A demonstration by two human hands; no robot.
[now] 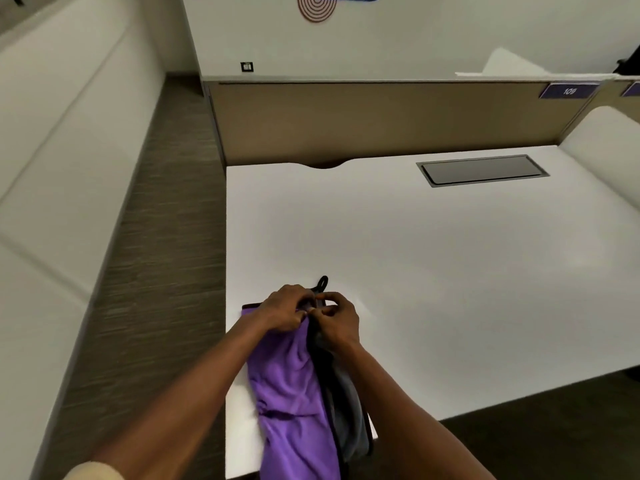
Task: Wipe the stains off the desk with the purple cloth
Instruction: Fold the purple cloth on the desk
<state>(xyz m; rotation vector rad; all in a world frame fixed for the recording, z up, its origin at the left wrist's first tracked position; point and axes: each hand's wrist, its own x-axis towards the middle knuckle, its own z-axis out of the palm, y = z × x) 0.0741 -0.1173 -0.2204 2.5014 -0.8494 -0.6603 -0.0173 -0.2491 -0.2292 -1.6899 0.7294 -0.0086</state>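
Observation:
A purple cloth (294, 393) with a grey underside and black trim lies bunched on the near left part of the white desk (433, 265), hanging over the front edge. My left hand (285, 311) and my right hand (337, 318) meet at its far end, both pinching the cloth's upper edge. A small black hanging loop (322, 283) sticks out just beyond my fingers. I can make out no clear stains on the desk surface.
A grey cable-access hatch (481, 169) is set into the desk at the back right. A tan partition panel (381, 119) stands along the far edge. Carpeted floor (152, 271) runs along the left, beside a white bench (52, 168).

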